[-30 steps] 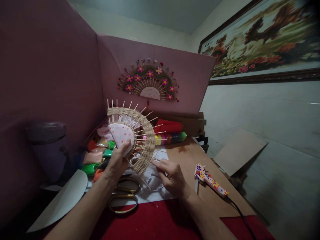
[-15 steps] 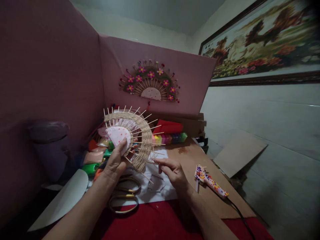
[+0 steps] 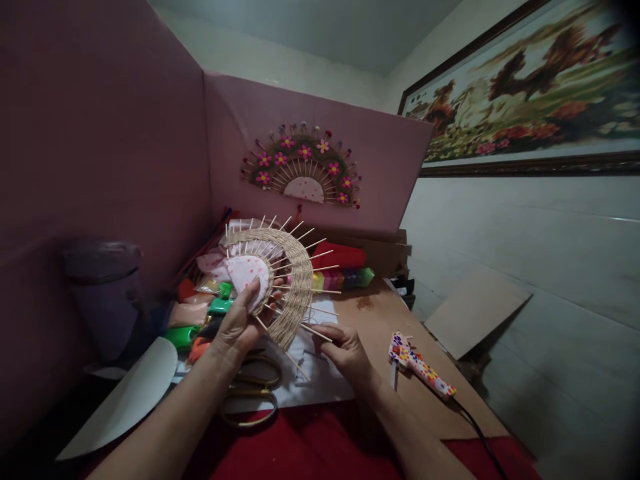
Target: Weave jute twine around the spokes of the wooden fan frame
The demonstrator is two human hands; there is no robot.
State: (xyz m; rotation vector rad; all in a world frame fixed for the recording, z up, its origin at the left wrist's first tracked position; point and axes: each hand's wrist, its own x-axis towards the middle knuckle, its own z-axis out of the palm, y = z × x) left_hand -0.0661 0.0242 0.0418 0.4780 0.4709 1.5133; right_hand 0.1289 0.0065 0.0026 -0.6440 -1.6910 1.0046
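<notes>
Head view, one woven fan (image 3: 280,280) grasped by left hand (image 3: 239,327), right hand (image 3: 345,350) pinching its twine, one glue gun (image 3: 420,365)

— What does the frame show of the worker?
— Two bare forearms entering from the bottom edge, no sleeves in view.
— Anything worn on the left hand (image 3: 239,325) or the right hand (image 3: 345,350)?
— No ring, watch, bracelet or glove visible on either; fingernails look short and unpainted in the dim light.

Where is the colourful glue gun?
The glue gun lies on the brown board, right of the person's right hand.
</notes>
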